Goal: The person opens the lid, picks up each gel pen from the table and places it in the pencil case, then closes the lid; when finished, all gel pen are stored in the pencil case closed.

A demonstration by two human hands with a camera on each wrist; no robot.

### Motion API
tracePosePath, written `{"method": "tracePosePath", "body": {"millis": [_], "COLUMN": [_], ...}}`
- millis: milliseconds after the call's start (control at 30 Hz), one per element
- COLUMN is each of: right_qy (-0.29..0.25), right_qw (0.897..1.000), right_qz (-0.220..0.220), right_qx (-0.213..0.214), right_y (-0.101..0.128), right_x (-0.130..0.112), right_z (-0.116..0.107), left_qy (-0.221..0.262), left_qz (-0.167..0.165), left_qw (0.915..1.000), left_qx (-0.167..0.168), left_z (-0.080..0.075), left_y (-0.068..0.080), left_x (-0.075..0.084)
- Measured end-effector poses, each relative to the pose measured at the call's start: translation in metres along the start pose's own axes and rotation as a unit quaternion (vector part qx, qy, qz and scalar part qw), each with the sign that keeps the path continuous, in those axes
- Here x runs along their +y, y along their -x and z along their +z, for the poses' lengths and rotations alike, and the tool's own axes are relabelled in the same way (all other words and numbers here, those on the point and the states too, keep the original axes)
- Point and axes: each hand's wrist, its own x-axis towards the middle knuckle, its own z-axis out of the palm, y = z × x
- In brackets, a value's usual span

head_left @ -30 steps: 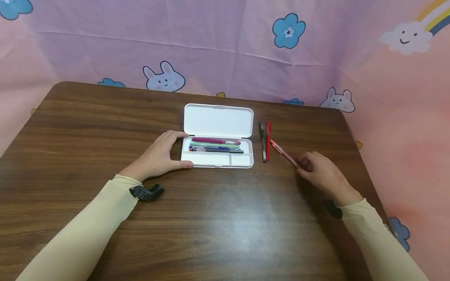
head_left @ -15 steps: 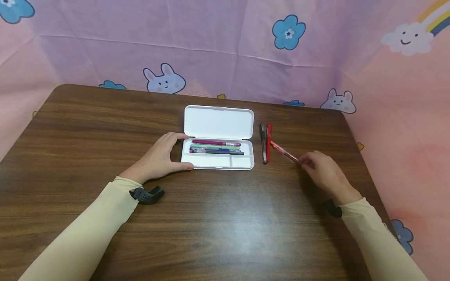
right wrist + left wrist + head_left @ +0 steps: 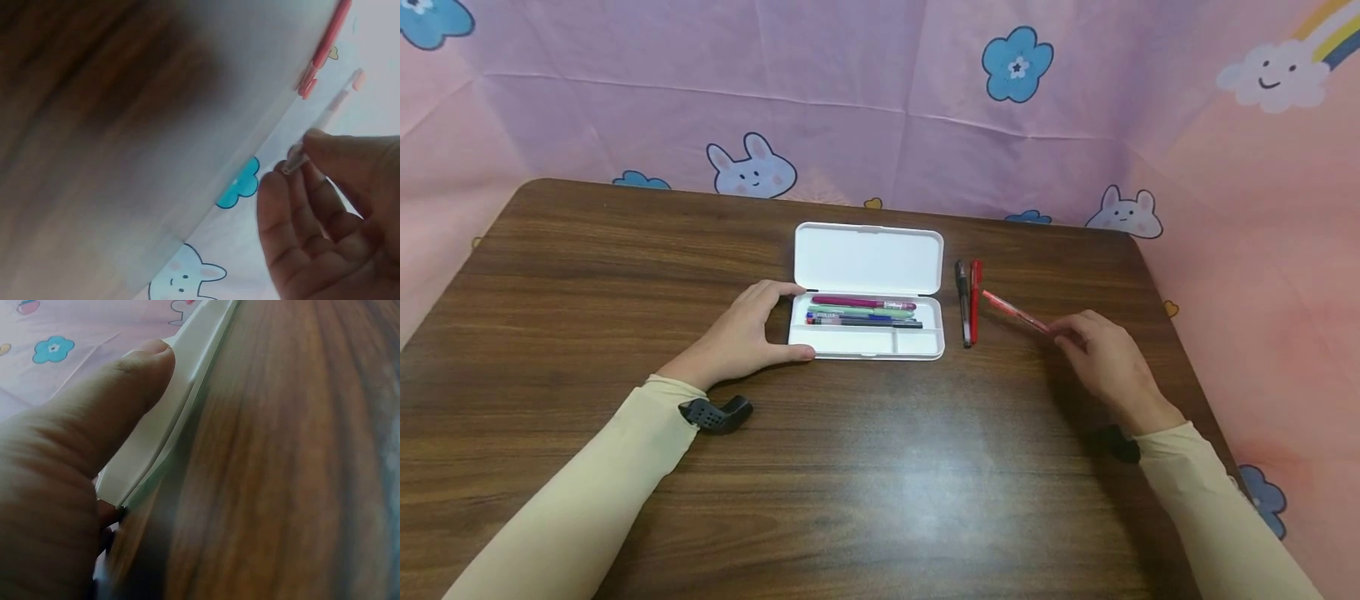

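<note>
Dark wood-grain table (image 3: 880, 467), head view: the left hand (image 3: 741, 337) holds the left end of an open white plastic pencil case (image 3: 867, 332), thumb along the near edge, fingers curled over the far corner of the tray. The lid (image 3: 868, 258) lies flat on the far side. Several pens (image 3: 861, 312) lie side by side in the tray's long far compartment, long axes running left to right. The right hand (image 3: 1101, 358) pinches one end of a red pen (image 3: 1015, 312) between thumb and fingertips; the pen is straight and slim, its long axis slanting from the hand toward the far left, free end pointing at the case. Between that pen and the case, a black pen (image 3: 962, 302) and a second red pen (image 3: 974, 300) lie just beside each other, axes running near to far.

Left wrist view: the thumb (image 3: 125, 394) presses flat against the smooth white edge of the case (image 3: 169, 431), which rests on the wood; the other fingers are hidden.

Right wrist view: the thumb and fingertips (image 3: 350, 156) are closed on the clear end of the held pen (image 3: 325, 119), which points away from the palm. The picture is blurred; a further red pen (image 3: 322, 53) shows above it on the table edge.
</note>
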Motion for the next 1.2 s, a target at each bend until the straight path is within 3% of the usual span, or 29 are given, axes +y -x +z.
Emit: {"method": "tracePosePath", "body": {"millis": [167, 433, 900, 1200], "right_qy": [0.000, -0.019, -0.063, -0.058], "right_qw": [1.000, 0.996, 0.994, 0.987], "right_qz": [-0.012, -0.068, -0.090, -0.153], "right_qx": [0.019, 0.045, -0.002, -0.008], "right_y": [-0.005, -0.019, -0.039, -0.056], "right_x": [-0.011, -0.033, -0.084, -0.113], "right_z": [-0.001, 0.005, 0.027, 0.046], "left_qy": [-0.001, -0.002, -0.001, -0.003], "left_qz": [0.005, 0.007, 0.003, 0.008], "left_qw": [1.0000, 1.0000, 1.0000, 0.9999], "left_qx": [0.001, -0.004, 0.004, 0.010], "left_z": [-0.001, -0.002, 0.004, 0.005], "left_y": [0.000, 0.000, 0.005, 0.002], "left_x": [-0.001, 0.000, -0.004, -0.004]}}
